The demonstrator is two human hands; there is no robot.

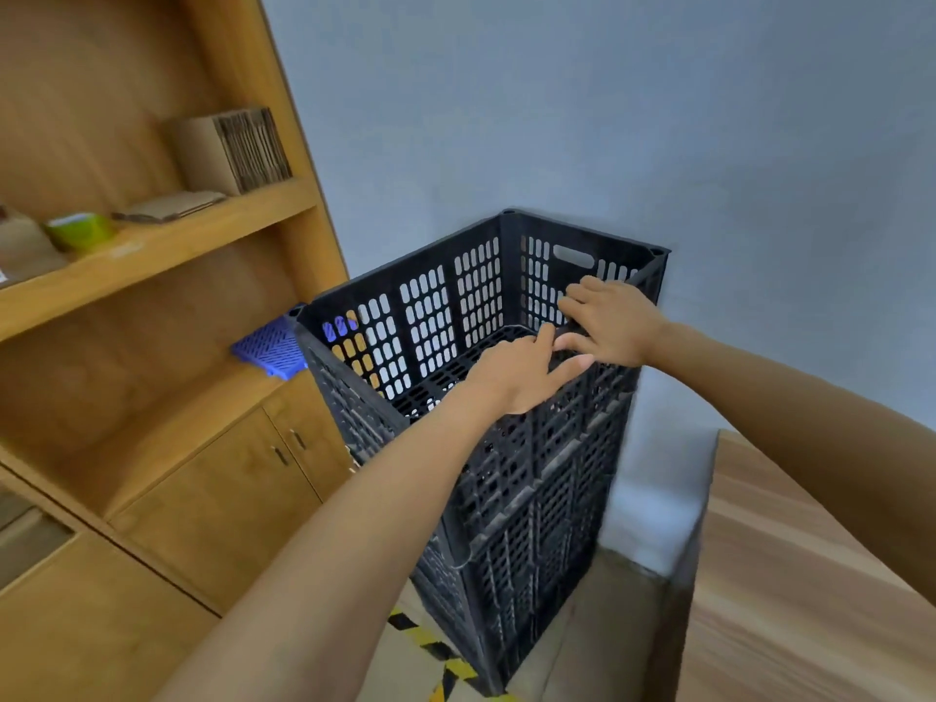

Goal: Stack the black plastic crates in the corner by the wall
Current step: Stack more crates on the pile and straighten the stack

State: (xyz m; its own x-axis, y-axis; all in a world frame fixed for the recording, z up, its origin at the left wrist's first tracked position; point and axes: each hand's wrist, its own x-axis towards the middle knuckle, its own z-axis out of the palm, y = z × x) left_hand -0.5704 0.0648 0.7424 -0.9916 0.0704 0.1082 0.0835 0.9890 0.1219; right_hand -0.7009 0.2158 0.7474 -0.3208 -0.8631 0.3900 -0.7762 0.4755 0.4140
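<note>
A tall stack of black plastic crates [532, 499] stands on the floor in the corner, against the grey wall. The top crate [435, 306] is open upward, and its slotted walls show the wall behind. My left hand [521, 372] lies on the near right rim of the top crate, fingers stretched toward the corner. My right hand [608, 321] is curled over the same rim just beyond it, fingers wrapped around the edge. The two hands touch each other.
A wooden shelf unit [152, 245] with cupboard doors stands to the left, close to the stack. It holds flattened cardboard [233, 149], a green container [81, 230] and a blue plastic crate [273, 347]. A wooden tabletop [810, 575] is at the right. Yellow-black tape [435, 651] marks the floor.
</note>
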